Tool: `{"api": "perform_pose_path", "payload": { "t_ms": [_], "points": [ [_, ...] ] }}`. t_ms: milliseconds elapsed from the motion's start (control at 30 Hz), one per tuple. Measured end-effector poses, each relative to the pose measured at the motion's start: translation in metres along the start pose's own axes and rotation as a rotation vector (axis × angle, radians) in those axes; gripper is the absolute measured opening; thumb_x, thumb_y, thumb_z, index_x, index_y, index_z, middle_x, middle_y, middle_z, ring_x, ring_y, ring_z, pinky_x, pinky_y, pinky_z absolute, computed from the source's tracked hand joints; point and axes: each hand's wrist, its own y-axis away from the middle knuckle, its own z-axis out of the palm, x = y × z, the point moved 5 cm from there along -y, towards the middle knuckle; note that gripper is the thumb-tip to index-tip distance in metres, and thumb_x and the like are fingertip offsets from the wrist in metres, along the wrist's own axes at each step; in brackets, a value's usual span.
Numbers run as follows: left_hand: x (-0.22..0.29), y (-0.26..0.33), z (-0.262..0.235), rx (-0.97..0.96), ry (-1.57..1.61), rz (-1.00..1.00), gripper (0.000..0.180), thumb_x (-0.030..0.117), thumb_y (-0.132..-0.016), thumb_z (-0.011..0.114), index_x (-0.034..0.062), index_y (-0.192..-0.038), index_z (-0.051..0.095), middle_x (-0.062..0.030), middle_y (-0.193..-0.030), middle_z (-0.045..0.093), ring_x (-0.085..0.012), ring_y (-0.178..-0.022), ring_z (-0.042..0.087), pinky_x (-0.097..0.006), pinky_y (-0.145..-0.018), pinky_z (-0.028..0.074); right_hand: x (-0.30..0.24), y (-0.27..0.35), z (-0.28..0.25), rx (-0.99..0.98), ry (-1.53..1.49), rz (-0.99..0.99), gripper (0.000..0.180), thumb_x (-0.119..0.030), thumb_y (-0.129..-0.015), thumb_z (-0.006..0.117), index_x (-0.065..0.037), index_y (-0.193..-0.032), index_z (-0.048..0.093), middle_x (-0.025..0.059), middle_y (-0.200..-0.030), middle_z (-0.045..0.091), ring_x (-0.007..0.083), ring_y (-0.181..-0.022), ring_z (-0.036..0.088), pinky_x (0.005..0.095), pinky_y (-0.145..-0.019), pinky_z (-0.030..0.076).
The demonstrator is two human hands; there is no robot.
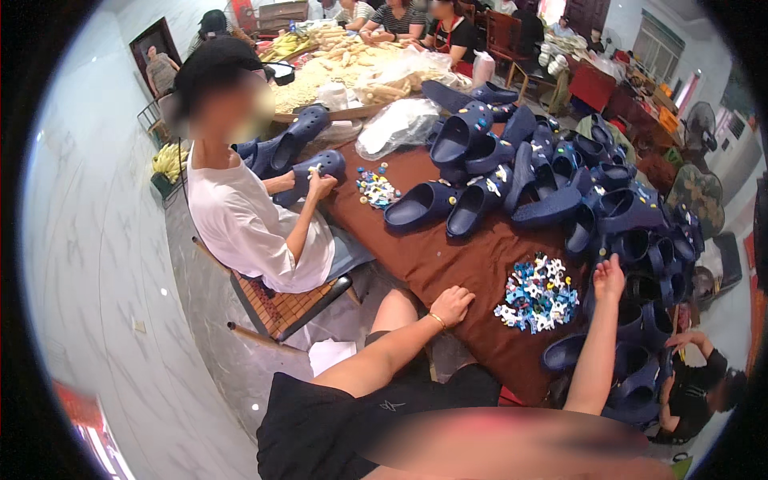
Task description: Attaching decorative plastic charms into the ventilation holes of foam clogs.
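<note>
My left hand [454, 306] rests on the near edge of a brown cloth-covered table [424, 260], fingers loosely bent, with nothing visible in it. My right hand [609, 280] is raised at the right, palm turned up and fingers apart, beside the heap of navy clogs [560, 210]. A small yellowish piece [602, 253] shows just beyond its fingertips; whether they touch it is too small to tell. Between my hands lies a pile of blue, white and black shoe charms [538, 294]. Two clogs with charms, the nearer one [478, 204] among them, lie beyond the pile.
At the left, a seated person in a white shirt [240, 200] holds a navy clog [320, 170] near a smaller charm pile [376, 189]. A clear plastic bag [398, 128] lies behind. Several people sit around a far table of pale yellow pieces [320, 72]. Another person [694, 388] works at the lower right.
</note>
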Motion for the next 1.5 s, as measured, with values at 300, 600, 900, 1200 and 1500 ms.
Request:
{"api": "perform_pose_path", "payload": {
  "t_ms": [300,600,900,1200,1500],
  "points": [
    [-0.002,0.001,-0.003,0.02,0.038,0.004,0.028,0.01,-0.065,0.054,0.0066,-0.093,0.053,-0.0075,-0.087,0.05,-0.0228,-0.082,0.048,-0.032,-0.072,0.041,-0.033,-0.042,0.008,0.147,-0.033,0.161,0.111,-0.042,-0.056,0.075,0.003,-0.129,0.006,0.0163,-0.113,0.034,0.0228,-0.074,0.054,0.0265,-0.057,0.049],
    [-0.006,0.001,-0.002,0.015,0.069,-0.029,0.033,0.009,-0.064,0.055,0.0063,-0.097,0.051,-0.0085,-0.089,0.05,-0.0244,-0.082,0.048,-0.033,-0.073,0.041,-0.033,-0.061,0.004,0.289,0.107,0.09,0.084,-0.039,-0.062,0.072,0.007,-0.119,0.029,0.0133,-0.097,0.041,0.0212,-0.067,0.053,0.0274,-0.053,0.049],
    [-0.007,-0.001,0.002,0.006,0.05,-0.032,0.029,0.011,-0.065,0.055,0.0096,-0.093,0.053,-0.007,-0.087,0.048,-0.0226,-0.084,0.047,-0.032,-0.072,0.041,-0.021,-0.033,0.008,0.236,0.213,0.051,0.034,-0.03,-0.074,0.062,-0.005,-0.095,0.051,0.0044,-0.081,0.047,0.016,-0.062,0.053,0.0241,-0.048,0.045],
    [-0.002,-0.01,0.01,0.014,0.076,0.011,0.028,0.007,-0.064,0.052,0.0068,-0.092,0.055,-0.011,-0.086,0.054,-0.0275,-0.08,0.05,-0.037,-0.072,0.042,-0.046,0.035,0.007,-0.104,1.122,-0.388,0.025,-0.025,-0.071,0.059,-0.002,-0.081,0.06,0.0082,-0.071,0.06,0.0175,-0.061,0.057,0.0299,-0.056,0.045],
    [0.009,-0.009,0.015,-0.043,-0.007,0.032,0.029,0.009,-0.066,0.053,0.008,-0.096,0.054,-0.0096,-0.09,0.052,-0.0267,-0.084,0.048,-0.035,-0.076,0.04,-0.146,0.067,-0.051,0.553,1.45,-1.11,0.018,-0.013,-0.069,0.058,-0.007,-0.086,0.057,0.0128,-0.091,0.053,0.0301,-0.092,0.048,0.0376,-0.078,0.041]
  ]
}}
